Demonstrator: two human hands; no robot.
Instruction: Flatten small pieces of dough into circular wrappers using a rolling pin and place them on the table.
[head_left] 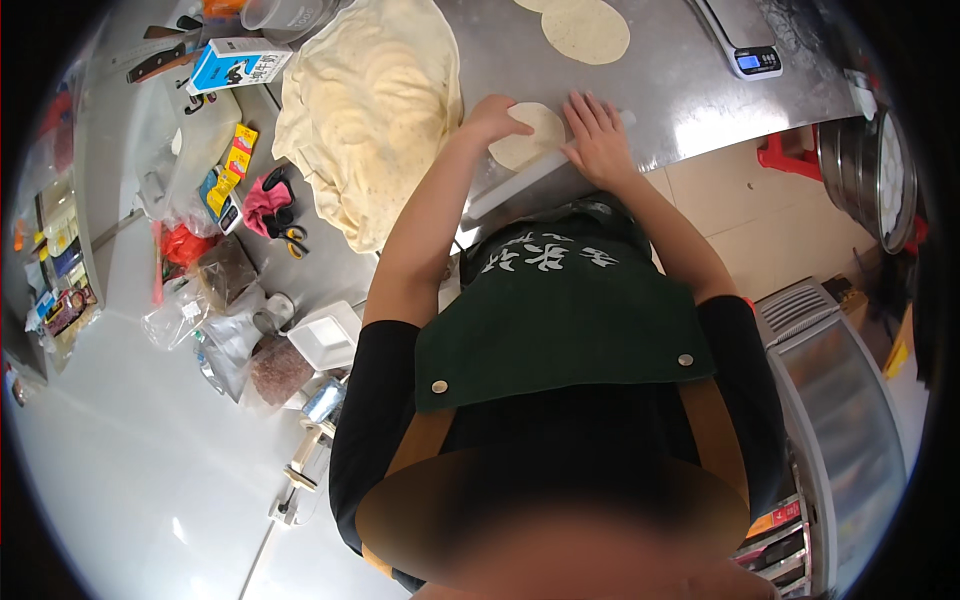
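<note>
On the steel worktop in front of me lies a thin, pale dough round (535,150). My left hand (490,120) is at its left edge, thumb resting on the dough and fingers curled by the rim. To the right of the round, my right hand (598,138) lies palm down with its fingers stretched out, its heel close to a white bar (520,186). This bar runs slantwise along the near side of the round. Left of my left arm spreads a large mass of dough (370,110) with a loose, folded edge.
Another flat dough round (588,32) lies farther back, near a digital scale (752,62). On the left are a milk carton (238,66), knife (160,62), scissors (294,240), plastic bags and a white tray (326,336). A metal steamer (868,175) stands at right.
</note>
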